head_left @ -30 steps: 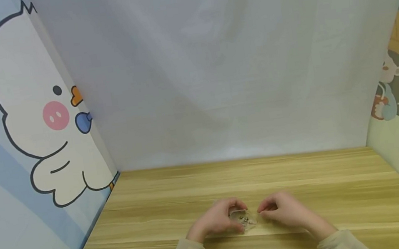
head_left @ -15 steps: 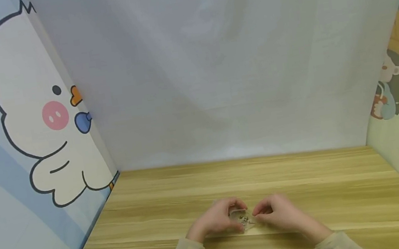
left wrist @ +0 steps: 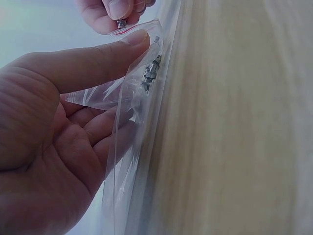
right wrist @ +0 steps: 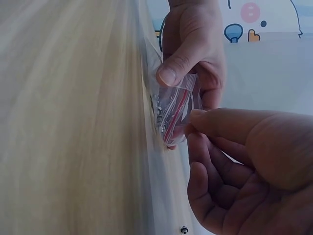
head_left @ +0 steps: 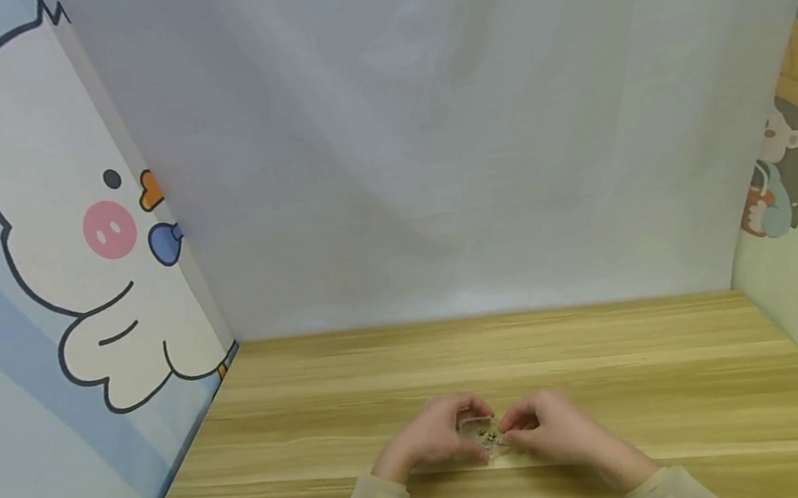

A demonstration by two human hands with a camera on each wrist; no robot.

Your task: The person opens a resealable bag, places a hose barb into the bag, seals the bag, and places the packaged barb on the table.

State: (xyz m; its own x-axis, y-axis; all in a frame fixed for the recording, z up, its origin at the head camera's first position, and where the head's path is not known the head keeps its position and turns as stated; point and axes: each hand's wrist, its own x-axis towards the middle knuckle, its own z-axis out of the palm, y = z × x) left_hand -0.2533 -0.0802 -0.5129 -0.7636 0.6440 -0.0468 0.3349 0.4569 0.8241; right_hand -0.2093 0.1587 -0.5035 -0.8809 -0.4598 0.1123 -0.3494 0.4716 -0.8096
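My left hand (head_left: pixel 442 437) holds a clear zip bag (right wrist: pixel 172 115) low over the wooden table, its thumb and fingers around the bag's mouth. A red line marks the bag's zip strip. Small silver metal fittings (left wrist: pixel 151 73) lie together inside the bag. At the mouth of the bag is my right hand (head_left: pixel 563 433), with thumb and fingertips together. Between them, in the left wrist view, a small ridged metal piece (left wrist: pixel 121 23) shows; its exact kind is too small to tell. The right hand's own view hides that piece behind the fingers.
The wooden table (head_left: pixel 609 347) reaches back to a pale grey curtain (head_left: pixel 432 152). Another small metal piece (right wrist: pixel 184 229) lies apart, low in the right wrist view. A printed bird cloth (head_left: pixel 49 118) stands at the left, a printed figure cloth at the right.
My right hand has moved left, from beside the bag to its mouth. The left hand and the bag have stayed in place.
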